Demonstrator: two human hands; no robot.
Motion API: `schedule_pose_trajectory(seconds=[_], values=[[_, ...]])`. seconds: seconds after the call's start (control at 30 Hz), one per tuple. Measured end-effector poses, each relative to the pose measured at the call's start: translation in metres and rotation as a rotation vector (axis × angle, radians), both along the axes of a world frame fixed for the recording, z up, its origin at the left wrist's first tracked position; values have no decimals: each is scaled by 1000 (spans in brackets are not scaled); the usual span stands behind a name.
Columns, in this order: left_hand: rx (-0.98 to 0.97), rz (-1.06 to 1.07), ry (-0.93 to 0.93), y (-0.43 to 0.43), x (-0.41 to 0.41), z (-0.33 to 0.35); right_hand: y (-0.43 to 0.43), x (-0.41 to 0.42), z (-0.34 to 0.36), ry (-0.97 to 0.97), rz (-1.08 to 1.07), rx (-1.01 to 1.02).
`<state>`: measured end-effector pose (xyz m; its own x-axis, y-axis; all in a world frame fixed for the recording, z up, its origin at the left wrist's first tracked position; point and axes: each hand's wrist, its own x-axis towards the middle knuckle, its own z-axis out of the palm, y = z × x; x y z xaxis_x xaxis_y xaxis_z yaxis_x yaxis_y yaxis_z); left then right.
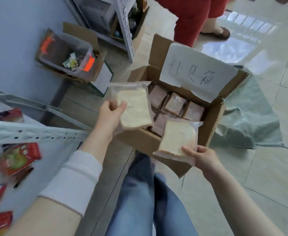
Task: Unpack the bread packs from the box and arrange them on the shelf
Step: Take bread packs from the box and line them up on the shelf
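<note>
An open cardboard box (139,142) stands on the floor ahead of my knees, a white handwritten paper taped to its far flap. Several clear-wrapped bread packs (173,103) lie inside it. My left hand (110,114) grips one bread pack (133,108) by its left edge, held above the box's left corner. My right hand (202,158) pinches a second bread pack (178,139) at its lower edge, over the box's near right side. The white shelf (37,134) with a perforated rail is at my left.
Red snack bags (19,159) lie on the shelf at the left. A clear plastic bin (66,53) sits in a carton by the wall. A person in red trousers (190,19) stands beyond the box. A grey sack (247,120) lies on the tiled floor to the right.
</note>
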<state>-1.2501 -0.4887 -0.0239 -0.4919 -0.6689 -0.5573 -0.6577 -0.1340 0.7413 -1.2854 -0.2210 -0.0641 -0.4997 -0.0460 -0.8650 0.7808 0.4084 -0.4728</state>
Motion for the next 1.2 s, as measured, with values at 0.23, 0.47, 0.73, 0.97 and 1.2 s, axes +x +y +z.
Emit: schedule_pose_trajectory(seconds=[0.23,0.47,0.73,0.97,1.2], values=[[-250,111,326,-25,164,202,-55,61,168,294,408,-161],[-531,407,579,-80,348,353,-168,152,313,547,751,-469],[-722,682,561,-152,591,393,-313,311,381,655,1017,-689],[-737,839,485,-242,696,362,-459,420,379,753,1047,-786],[-686,855,550,-351,683,344,-575,438,377,749,1043,-776]])
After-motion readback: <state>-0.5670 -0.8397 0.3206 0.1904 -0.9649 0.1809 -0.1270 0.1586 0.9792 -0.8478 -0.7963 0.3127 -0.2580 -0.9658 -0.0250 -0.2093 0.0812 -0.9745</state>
